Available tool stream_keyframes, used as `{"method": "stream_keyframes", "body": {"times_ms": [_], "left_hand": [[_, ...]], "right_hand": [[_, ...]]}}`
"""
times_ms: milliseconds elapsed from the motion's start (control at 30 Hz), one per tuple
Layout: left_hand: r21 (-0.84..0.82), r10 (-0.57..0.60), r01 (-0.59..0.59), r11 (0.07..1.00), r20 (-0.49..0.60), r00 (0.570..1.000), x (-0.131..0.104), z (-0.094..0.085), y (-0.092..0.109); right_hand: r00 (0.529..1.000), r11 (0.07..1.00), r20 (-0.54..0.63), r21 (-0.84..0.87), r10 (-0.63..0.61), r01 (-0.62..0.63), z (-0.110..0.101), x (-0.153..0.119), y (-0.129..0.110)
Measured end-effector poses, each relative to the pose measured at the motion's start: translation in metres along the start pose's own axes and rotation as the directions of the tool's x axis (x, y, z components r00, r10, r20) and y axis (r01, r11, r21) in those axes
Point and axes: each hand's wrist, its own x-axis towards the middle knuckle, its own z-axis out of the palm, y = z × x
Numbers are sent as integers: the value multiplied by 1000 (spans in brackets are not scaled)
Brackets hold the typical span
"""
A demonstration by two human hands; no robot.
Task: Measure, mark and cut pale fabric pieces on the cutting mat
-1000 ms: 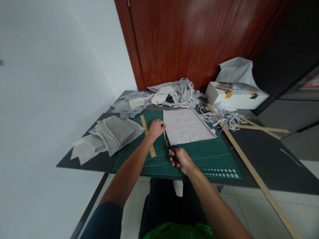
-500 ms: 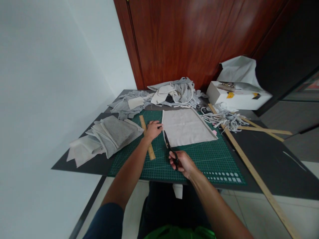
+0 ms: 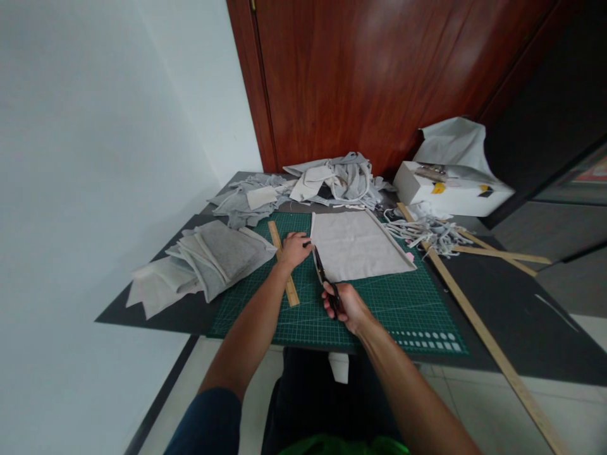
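Two bare hands work over a green gridded cutting mat (image 3: 379,309) in the head view. The right hand (image 3: 345,306) has its fingers curled closed around the handles of black metal scissors (image 3: 327,280), whose blades lie along the left edge of a pale grey, flat cloth panel (image 3: 360,243) on the mat. The left hand (image 3: 294,250), fingers bent and nearly together, is at that edge, pinching a small dark object (image 3: 306,244) (too small to identify). A short wooden ruler (image 3: 291,292) passes beneath the left wrist.

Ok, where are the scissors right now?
Head view, just right of centre: the black scissors are in the right hand, blades at the left edge of the pale cloth.
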Motion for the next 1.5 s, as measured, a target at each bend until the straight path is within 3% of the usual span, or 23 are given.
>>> {"method": "stream_keyframes", "body": {"times_ms": [267, 700, 1500], "left_hand": [[-12, -13, 13, 1000, 6, 1000, 0, 0, 0], [-11, 6, -6, 1000, 6, 1000, 1, 6, -4], [-7, 11, -11, 1000, -4, 1000, 0, 3, -2]], "right_hand": [[996, 995, -62, -84, -58, 53, 5, 5, 6], [995, 993, -91, -115, -44, 34, 10, 18, 0], [997, 993, -72, -116, -32, 23, 13, 38, -14]]}}
